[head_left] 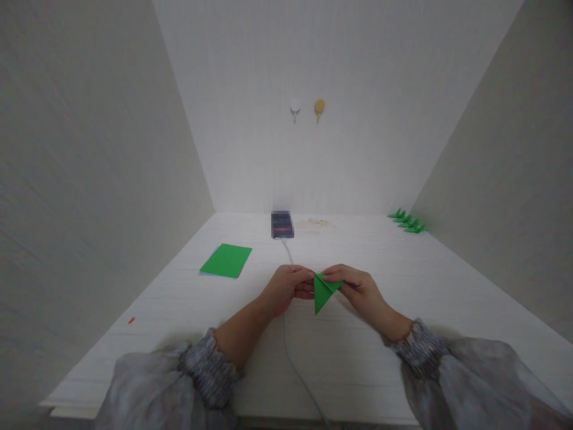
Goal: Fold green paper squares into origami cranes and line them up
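Between my two hands, above the white table, is a green sheet of origami paper [324, 291] folded into a triangular shape with a crease down its middle. My left hand [289, 288] pinches its upper left corner, the fingers curled behind. With thumb and fingers, my right hand [356, 285] grips the upper right edge. One point of the folded paper hangs downward. A stack of square paper [227, 261], green on top, lies to the left of my left hand.
Several green folded paper figures [408, 222] stand in a row at the back right. A blurred dark phone-like device [282, 224] lies at the back, its cable [295, 364] running toward me under my left hand. A small red scrap [131, 320] lies left. Walls enclose the table [188, 310].
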Demonstrator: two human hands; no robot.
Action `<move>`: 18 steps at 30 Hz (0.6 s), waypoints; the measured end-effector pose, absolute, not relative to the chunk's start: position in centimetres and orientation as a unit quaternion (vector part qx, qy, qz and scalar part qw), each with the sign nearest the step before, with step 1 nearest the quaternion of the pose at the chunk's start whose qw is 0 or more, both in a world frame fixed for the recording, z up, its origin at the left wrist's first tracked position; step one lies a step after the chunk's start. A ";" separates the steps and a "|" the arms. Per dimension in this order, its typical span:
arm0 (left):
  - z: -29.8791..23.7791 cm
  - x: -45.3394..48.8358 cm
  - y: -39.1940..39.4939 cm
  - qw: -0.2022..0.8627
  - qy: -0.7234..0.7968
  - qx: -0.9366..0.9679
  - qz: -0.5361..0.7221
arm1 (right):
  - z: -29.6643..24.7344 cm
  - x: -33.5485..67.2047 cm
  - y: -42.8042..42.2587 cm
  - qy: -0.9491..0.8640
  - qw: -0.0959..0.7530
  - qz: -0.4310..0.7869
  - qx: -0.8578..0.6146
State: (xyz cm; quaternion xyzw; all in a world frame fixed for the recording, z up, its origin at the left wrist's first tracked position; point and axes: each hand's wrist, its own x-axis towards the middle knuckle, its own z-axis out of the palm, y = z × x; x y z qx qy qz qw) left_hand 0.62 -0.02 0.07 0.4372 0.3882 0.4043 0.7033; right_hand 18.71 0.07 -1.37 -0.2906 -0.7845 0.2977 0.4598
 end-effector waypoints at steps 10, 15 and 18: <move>0.0 0.7 0.1 0.673 0.418 0.479 0.378 | -1.3 18.4 -0.2 -0.778 0.461 0.322 -0.282; -0.5 0.4 0.3 0.645 0.433 0.493 0.392 | -0.9 18.3 -0.5 -0.750 0.441 0.401 -0.285; -0.8 0.5 0.4 0.620 0.448 0.509 0.393 | -1.3 18.0 -0.2 -0.711 0.427 0.430 -0.356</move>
